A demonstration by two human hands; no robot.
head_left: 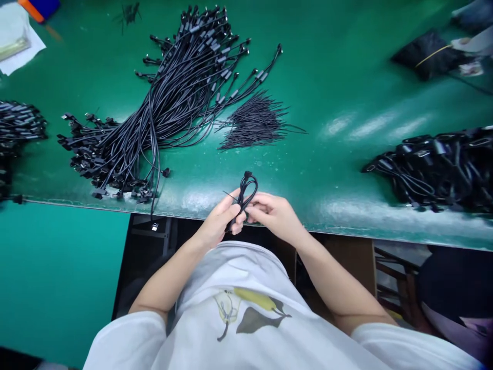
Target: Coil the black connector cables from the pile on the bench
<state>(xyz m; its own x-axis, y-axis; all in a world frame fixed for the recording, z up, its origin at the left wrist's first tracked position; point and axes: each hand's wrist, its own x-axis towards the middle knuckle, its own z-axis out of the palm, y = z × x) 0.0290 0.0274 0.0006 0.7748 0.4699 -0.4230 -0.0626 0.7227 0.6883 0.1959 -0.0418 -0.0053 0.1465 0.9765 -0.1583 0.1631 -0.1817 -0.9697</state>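
Observation:
A black cable (253, 191), folded into a small looped bundle, is held at the table's front edge. My left hand (221, 218) is closed around its lower part, thumb on top. The cable's plug end (247, 175) points up at the top of the loop. A thin black tie (230, 195) sticks out to the left of the bundle. On the other side, my right hand (274, 215) has thumb and forefinger pinched together against the cable. What those fingertips grip is too small to make out.
A big pile of straight black cables (173, 97) lies at left centre, beside a heap of thin black ties (256, 121). Bundled cables (442, 169) are piled at right, more cables (19, 126) at far left. A black bag (423, 54) lies at upper right on the green table (327, 77).

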